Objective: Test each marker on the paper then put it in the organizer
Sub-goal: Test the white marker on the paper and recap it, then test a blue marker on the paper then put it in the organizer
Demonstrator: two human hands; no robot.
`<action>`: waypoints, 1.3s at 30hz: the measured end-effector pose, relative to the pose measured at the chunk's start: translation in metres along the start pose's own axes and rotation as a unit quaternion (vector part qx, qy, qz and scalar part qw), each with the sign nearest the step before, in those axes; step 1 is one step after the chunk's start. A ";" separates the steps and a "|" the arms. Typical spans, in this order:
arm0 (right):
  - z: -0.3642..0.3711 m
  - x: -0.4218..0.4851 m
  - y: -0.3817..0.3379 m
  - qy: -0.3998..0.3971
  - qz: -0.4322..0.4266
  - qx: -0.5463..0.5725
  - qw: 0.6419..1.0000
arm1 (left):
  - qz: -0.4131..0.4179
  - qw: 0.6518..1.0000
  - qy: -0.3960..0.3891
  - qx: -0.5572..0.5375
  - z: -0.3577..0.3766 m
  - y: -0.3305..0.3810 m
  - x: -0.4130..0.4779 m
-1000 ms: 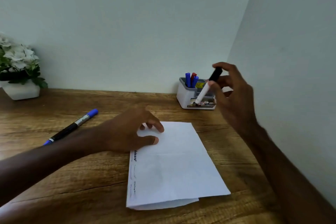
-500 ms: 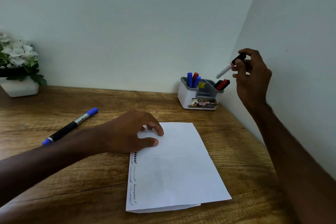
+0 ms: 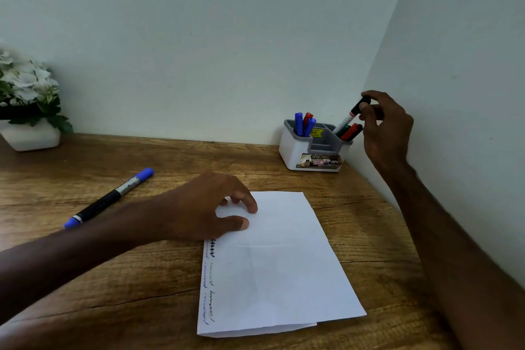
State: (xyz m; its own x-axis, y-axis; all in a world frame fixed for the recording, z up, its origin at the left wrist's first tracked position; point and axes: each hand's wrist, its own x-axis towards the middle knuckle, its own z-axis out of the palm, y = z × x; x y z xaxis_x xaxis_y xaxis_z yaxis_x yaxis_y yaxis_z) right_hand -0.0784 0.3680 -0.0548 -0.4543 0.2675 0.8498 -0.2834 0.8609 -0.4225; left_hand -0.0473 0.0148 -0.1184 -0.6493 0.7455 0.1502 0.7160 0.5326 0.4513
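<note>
My right hand [image 3: 385,128] pinches the black cap end of a white marker [image 3: 348,118], whose lower end dips into the right compartment of the white and grey organizer [image 3: 295,150]. That compartment also holds red and dark markers [image 3: 351,131]; the left one holds two blue markers and a red one [image 3: 303,123]. My left hand [image 3: 210,207] rests on the top left of the white paper [image 3: 278,264], fingertips pressing it down. Scribbled test lines run down the paper's left edge. A blue-capped black marker [image 3: 109,197] lies on the desk to the left.
The wooden desk [image 3: 142,278] meets walls at the back and right, and the organizer sits in that corner. A white pot of white flowers [image 3: 27,102] stands at the far left.
My right hand has come back down from beside the wall and lowered the white marker's tip into the organizer's right compartment. My left hand and the paper have stayed put.
</note>
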 end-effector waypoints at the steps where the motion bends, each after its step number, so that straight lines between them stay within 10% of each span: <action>1: 0.001 0.001 -0.001 0.000 0.001 -0.002 1.000 | 0.003 1.000 0.002 -0.002 0.000 -0.001 0.000; 32: -0.007 -0.026 -0.040 0.010 -0.027 0.047 0.998 | 0.011 1.000 0.003 0.005 -0.001 -0.003 0.002; 39: 0.020 -0.068 -0.109 -0.224 -0.102 0.093 0.965 | -0.001 0.998 0.021 0.060 -0.009 0.005 -0.001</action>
State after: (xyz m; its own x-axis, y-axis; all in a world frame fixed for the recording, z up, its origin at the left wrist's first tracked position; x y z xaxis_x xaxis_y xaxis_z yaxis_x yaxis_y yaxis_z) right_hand -0.0335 0.2476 -0.0733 -0.6811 -0.1490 0.7169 -0.5328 0.7724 -0.3457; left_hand -0.0453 0.0128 -0.1081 -0.6584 0.7290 0.1874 0.7392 0.5795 0.3430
